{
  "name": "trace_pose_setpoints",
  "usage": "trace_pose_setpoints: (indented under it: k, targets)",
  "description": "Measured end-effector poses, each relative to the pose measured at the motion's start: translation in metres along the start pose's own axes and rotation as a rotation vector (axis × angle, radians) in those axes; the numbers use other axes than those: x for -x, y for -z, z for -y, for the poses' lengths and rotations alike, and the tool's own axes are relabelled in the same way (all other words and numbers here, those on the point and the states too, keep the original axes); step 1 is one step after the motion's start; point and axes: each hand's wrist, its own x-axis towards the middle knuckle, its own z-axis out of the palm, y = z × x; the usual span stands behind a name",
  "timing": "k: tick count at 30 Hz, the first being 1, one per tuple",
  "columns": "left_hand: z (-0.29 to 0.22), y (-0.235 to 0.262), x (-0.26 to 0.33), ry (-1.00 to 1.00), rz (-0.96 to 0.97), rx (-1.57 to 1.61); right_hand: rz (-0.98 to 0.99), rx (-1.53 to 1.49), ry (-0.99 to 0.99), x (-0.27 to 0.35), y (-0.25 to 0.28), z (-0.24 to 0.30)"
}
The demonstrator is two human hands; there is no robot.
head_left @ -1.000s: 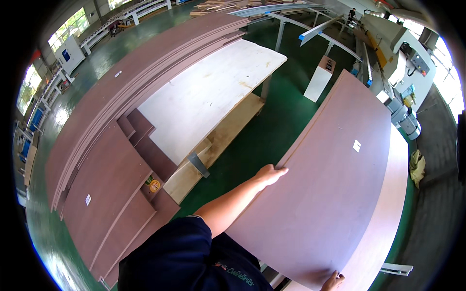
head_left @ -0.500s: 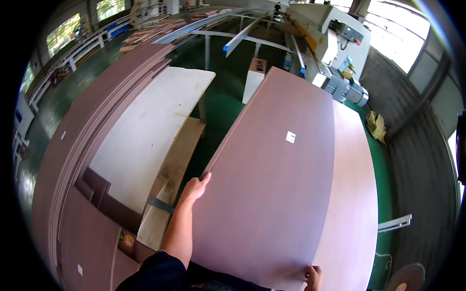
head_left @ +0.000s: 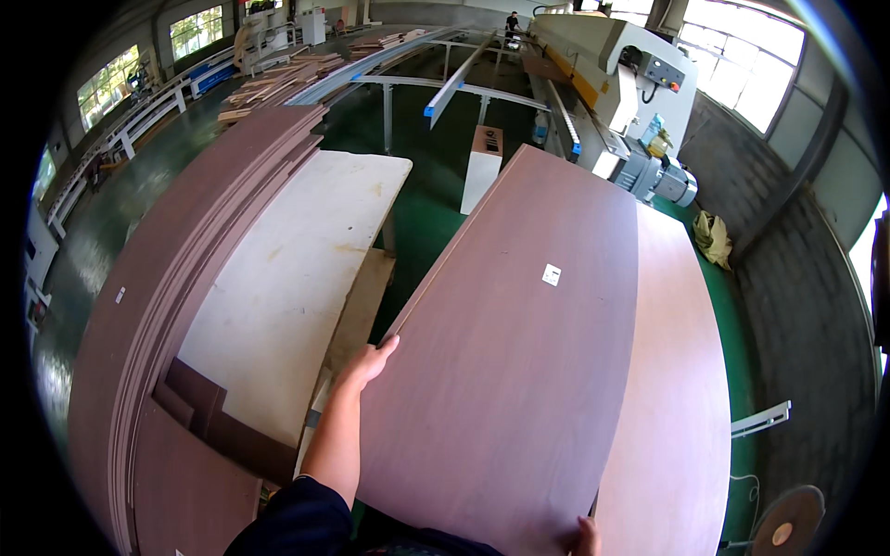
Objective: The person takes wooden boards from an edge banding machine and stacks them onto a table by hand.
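Note:
A large brownish-pink wood panel with a small white label stretches away in front of me. My left hand is closed round its left edge, thumb along the top face. At the near right corner, my right hand grips the same panel's edge; the lower picture edge cuts off part of that hand. Beneath and to the right lies a paler pinkish board, partly covered by the panel.
To my left, a white board lies beside stacked brown panels. Ahead are metal rails and a large white machine with a motor. A white box stands on the green floor. A person is far back.
My view has tilted up slightly, so the scene sits lower in the picture. Both hands keep their places on the panel, and my right hand shows less at the lower edge.

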Motion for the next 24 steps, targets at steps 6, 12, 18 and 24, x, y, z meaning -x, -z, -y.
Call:
trace_pose_setpoints:
  k: [6, 12, 18, 24]
  targets:
    - [-0.017, 0.006, 0.011, -0.041, -0.052, -0.199, -0.167, -0.215, -0.024, -0.082, -0.011, -0.014]
    - [0.012, 0.030, 0.003, -0.059, -0.060, -0.163, -0.341, -0.105, 0.038, -0.067, -0.042, -0.026]
    - [0.024, 0.050, 0.006, -0.041, -0.047, -0.055, -0.367, -0.051, 0.014, -0.023, -0.079, 0.015]
    - [0.053, 0.080, 0.018, -0.009, -0.187, 0.011, -0.112, -0.324, -0.037, -0.034, -0.105, 0.020]
